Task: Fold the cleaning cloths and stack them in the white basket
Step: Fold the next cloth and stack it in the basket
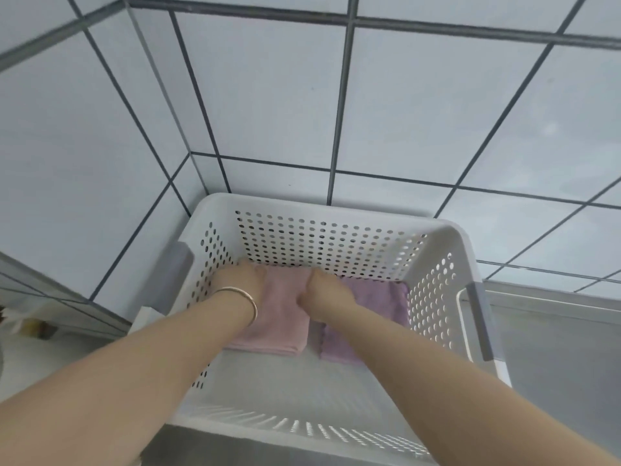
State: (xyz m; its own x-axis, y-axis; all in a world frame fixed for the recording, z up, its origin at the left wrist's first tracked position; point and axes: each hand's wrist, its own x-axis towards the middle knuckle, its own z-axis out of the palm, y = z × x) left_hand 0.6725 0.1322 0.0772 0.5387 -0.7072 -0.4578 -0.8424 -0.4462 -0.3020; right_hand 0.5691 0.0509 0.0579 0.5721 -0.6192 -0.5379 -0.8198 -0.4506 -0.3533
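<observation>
Where the pink cloth (pixel 285 317) lies folded on the floor of the basket (pixel 336 206), toward its far left side, both hands are down on it. The left hand (pixel 240 277) rests on the cloth's far left corner, close to the left wall; its fingers point away and down, and whether they are curled on the cloth or lie flat cannot be told. The right hand (pixel 322 287) sits at the cloth's far right edge with the knuckles bunched up, fingers curled onto the fabric there — it looks like a pinch on the pink cloth's edge, though the fingertips are hidden. Just beside the pink cloth, to its right and touching or nearly so, lies a folded purple cloth (pixel 379 304); the right forearm crosses over its near part. Both cloths sit in the far half of the basket, near the perforated back wall; the near half of the floor is bare plastic.

A thin bracelet (pixel 247 299) circles the left wrist. The basket is white with round holes in its walls and grey handles (pixel 480 327) at the left and right rims. It stands on a steel counter (pixel 554 364), pushed into a corner of a tiled wall (pixel 437 105) — pale tiles, dark grout
</observation>
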